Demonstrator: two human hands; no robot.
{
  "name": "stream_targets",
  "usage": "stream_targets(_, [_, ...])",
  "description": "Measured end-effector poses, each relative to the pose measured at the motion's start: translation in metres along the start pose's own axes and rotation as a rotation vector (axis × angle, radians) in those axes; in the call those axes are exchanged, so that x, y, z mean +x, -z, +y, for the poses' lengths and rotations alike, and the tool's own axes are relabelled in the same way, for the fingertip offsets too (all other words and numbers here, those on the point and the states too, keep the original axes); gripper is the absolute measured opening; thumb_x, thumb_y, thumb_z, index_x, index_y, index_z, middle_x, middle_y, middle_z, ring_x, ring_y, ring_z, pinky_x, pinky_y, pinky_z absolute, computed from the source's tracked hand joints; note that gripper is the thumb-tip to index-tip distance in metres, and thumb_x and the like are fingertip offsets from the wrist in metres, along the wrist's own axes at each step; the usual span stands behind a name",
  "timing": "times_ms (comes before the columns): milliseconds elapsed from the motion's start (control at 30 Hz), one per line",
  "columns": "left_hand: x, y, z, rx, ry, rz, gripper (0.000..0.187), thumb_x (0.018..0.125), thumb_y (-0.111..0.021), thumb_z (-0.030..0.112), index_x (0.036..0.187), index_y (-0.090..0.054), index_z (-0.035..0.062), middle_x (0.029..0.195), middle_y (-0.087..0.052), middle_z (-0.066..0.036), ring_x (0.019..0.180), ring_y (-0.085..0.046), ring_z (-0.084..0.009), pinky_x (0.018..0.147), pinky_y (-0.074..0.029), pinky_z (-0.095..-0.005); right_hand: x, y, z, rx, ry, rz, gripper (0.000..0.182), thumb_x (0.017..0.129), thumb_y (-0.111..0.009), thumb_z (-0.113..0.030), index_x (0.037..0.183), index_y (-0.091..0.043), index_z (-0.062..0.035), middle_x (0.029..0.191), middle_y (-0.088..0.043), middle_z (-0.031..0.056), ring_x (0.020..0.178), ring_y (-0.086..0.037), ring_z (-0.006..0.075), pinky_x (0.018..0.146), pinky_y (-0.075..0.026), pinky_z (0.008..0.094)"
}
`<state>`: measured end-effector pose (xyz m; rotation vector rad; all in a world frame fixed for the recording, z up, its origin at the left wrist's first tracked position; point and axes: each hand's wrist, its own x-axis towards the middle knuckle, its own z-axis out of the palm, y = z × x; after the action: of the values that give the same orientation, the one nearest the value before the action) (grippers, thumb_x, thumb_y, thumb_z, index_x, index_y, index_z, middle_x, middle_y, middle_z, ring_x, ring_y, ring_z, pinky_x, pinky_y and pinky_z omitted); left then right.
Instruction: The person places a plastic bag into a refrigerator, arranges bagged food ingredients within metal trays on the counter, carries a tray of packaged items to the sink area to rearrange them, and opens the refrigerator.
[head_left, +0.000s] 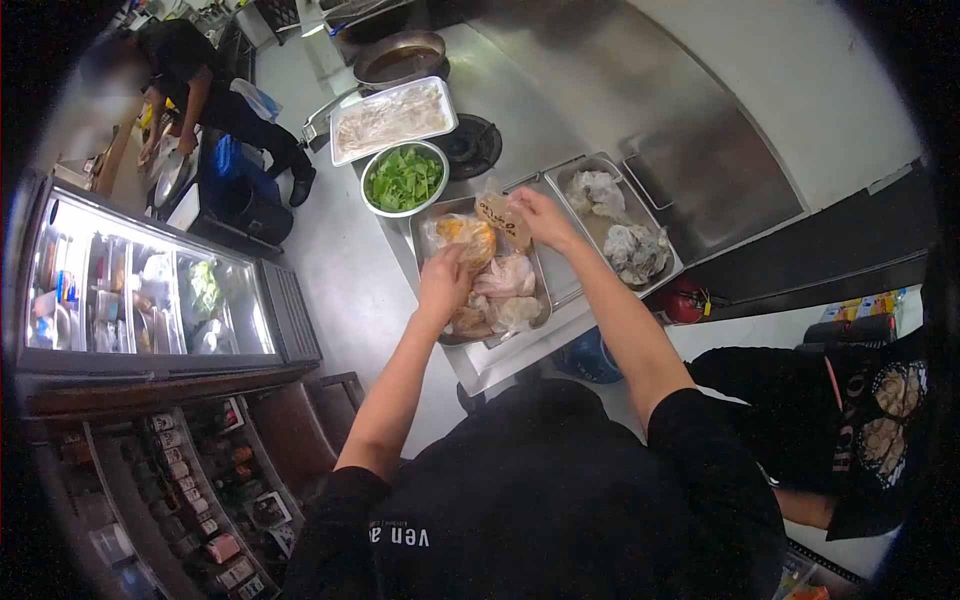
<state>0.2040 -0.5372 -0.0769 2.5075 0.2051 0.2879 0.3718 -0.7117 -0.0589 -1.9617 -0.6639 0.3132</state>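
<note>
My right hand (541,217) pinches a brownish label (496,212) with dark handwriting at the far right side of a metal tray (543,290). Beside it, my left hand (446,278) has its fingers curled on a clear plastic bag (470,238) of yellow-orange food. That bag lies at the far end of the tray. Nearer me in the same tray are several more plastic bags, one with pale pinkish contents (505,277) and one whitish (516,314).
Leafy greens (405,180) fill a round bowl beyond the tray, near a white tray (392,118) under film. A pan (400,62) stands behind. Rightward, another metal tray (628,185) holds crumpled bags. A person (190,75) works far left; another (830,440) stands at right.
</note>
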Motion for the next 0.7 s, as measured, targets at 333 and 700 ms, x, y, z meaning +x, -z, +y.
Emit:
stream_targets(333, [0.040,0.016,0.012,-1.278,0.595,-0.219,0.060,0.085,-0.065,0.019,0.132,-0.035,-0.0029,0.132,-0.047,-0.014,0.120,-0.045,-0.0221,0.102,-0.032,-0.0398,-0.024,0.038,-0.080,0.423,-0.092,-0.079,0.022,0.096,-0.050,-0.026,0.106,-0.056,-0.0076,0.093,-0.061,-0.0009,0.083,-0.054,0.0075,0.072,-0.044,0.0249])
stream_targets(700, [0.071,0.091,0.066,-1.553,0.167,-0.273,0.029,0.087,-0.064,0.021,0.108,-0.052,0.0054,0.092,-0.060,-0.003,0.081,-0.058,-0.0126,0.080,-0.046,-0.0297,-0.018,0.100,-0.180,0.359,0.002,-0.150,0.020,0.095,-0.051,-0.028,0.108,-0.055,-0.0124,0.101,-0.064,-0.0008,0.089,-0.057,0.0077,0.067,-0.046,0.0233])
